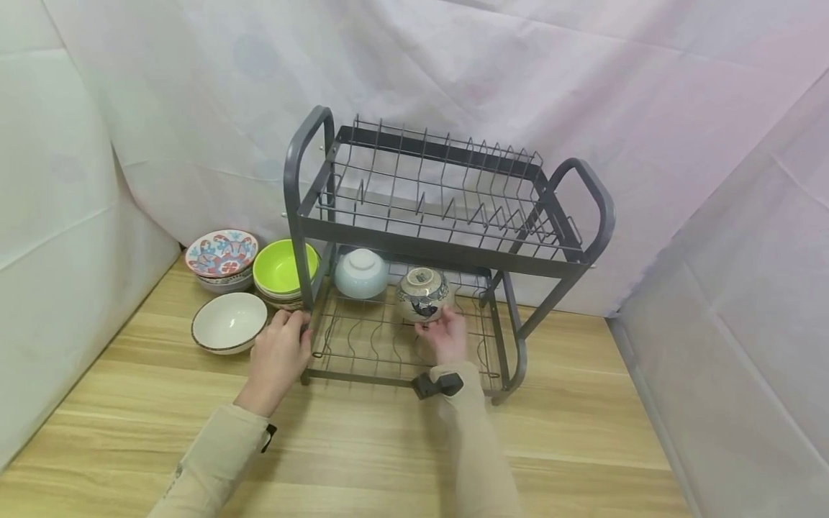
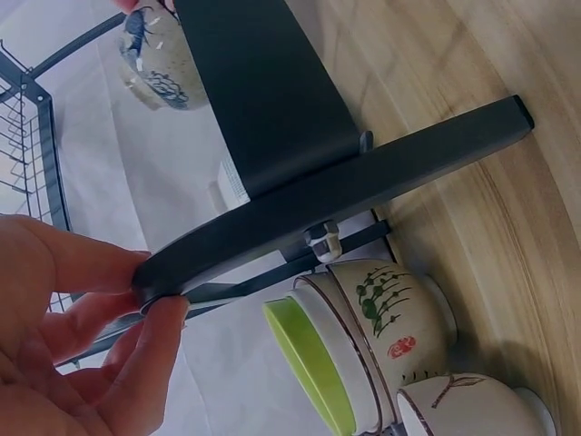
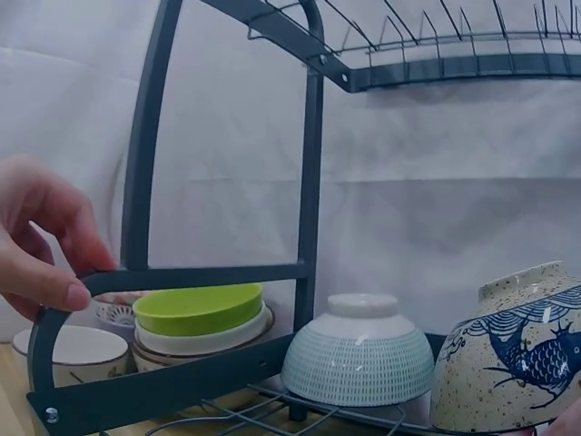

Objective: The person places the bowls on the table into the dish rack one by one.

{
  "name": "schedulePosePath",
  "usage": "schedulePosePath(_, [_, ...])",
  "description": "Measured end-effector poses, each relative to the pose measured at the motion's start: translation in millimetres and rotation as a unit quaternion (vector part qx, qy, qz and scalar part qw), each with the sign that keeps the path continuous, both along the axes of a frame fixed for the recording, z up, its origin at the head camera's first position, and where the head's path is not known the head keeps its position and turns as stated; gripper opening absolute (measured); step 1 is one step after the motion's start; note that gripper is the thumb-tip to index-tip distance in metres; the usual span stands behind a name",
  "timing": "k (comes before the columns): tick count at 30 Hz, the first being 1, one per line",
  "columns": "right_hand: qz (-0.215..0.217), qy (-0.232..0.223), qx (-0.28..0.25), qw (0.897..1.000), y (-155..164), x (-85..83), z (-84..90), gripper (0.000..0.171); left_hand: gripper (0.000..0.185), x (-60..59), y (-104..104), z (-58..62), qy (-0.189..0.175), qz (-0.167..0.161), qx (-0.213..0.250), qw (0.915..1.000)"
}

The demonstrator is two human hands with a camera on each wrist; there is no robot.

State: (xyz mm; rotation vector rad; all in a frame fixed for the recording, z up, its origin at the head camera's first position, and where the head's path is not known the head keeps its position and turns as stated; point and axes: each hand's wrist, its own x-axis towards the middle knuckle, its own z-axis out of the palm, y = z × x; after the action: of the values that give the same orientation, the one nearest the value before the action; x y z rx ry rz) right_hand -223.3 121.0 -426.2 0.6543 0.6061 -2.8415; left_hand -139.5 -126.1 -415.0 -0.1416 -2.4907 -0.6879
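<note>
A grey two-tier dish rack [image 1: 447, 252] stands on the wooden table. My left hand [image 1: 278, 354] grips its front left leg, and in the left wrist view the thumb and fingers [image 2: 150, 291] pinch the dark bar [image 2: 363, 186]. My right hand [image 1: 443, 332] holds the near side of a speckled bowl with a blue fish [image 1: 423, 293] [image 3: 517, 354], which sits upside down on the lower tier. A pale blue bowl [image 1: 361, 273] [image 3: 357, 359] lies upside down to its left. The upper tier holds nothing.
Left of the rack stand a red-and-blue patterned bowl [image 1: 222, 253], a stack topped by a green bowl [image 1: 283, 267] [image 2: 313, 363], and a white bowl [image 1: 229, 322]. White cloth walls close in the back and both sides. Bare wood runs along the front.
</note>
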Motion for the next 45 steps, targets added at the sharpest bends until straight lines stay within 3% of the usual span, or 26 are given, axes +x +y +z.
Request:
schedulePosePath(14, [-0.040,-0.036,-0.052,0.997,-6,-21.6,-6.3,0.046,0.015,-0.4,1,-2.3,-0.002,0.008,-0.011,0.9999])
schedulePosePath(26, [-0.018,-0.009,-0.086,0.996,-2,-35.3,-15.0,0.050,0.015,0.6,1,-2.2,0.002,0.005,-0.007,1.0000])
schedulePosePath(35, [-0.014,-0.031,-0.065,0.997,-13,-47.9,-15.2,0.048,0.015,-0.2,1,-3.3,0.002,0.003,-0.006,1.0000])
schedulePosePath(42, [-0.024,-0.044,-0.017,0.999,-17,-56.4,-5.5,0.045,0.015,-0.7,1,-4.1,0.011,0.003,-0.012,0.9999])
schedulePosePath(45, [-0.021,-0.043,-0.014,0.999,-15,-64.1,-10.8,0.044,0.015,-0.6,0,-5.2,0.022,0.006,-0.019,0.9996])
